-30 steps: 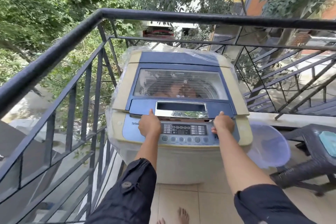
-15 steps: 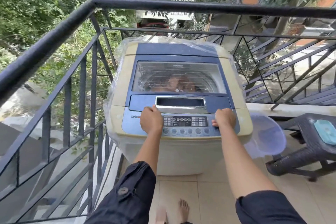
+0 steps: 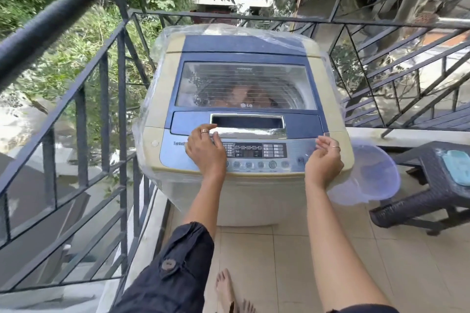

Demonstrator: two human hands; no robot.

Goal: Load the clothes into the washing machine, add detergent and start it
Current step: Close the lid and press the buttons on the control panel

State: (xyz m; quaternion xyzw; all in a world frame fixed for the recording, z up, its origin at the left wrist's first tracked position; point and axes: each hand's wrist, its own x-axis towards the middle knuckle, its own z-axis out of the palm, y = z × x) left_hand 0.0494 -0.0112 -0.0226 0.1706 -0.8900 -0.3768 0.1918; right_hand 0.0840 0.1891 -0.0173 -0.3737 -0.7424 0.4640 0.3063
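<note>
Risk first: a clear film (image 3: 302,152) lies over the control panel (image 3: 254,151) of the washing machine (image 3: 254,201). We judge that if it drops back or bunches under a fingertip, a press could miss the intended round button or catch two together. The right hand (image 3: 323,160) pinches the film's right edge between thumb and curled fingers, raised slightly off the panel. The left hand (image 3: 206,152) rests flat on the panel's left end, fingers extended and relaxed, gripping nothing, its tips reaching the silvery strip below the lid handle recess (image 3: 248,122).

The lid is down. Clothes (image 3: 239,96), reddish and soft, sit in the drum and show through the lid window (image 3: 244,79). We cannot tell whether detergent has been added; starting now might run a wash without it.

A loose plastic cover (image 3: 254,33), thin, glossy and wrinkled, drapes the top and sides; it could snag the lid if reopened.

The top is hard moulded plastic, cream and blue, with rounded corners; the window is ribbed and reflective. A translucent lilac basin (image 3: 373,173), smooth and round, leans just beside the machine's right side. A dark stool (image 3: 437,185) with woven texture stands near. Bare feet (image 3: 225,287) stand on glazed tile, which would be slippery if wet.
</note>
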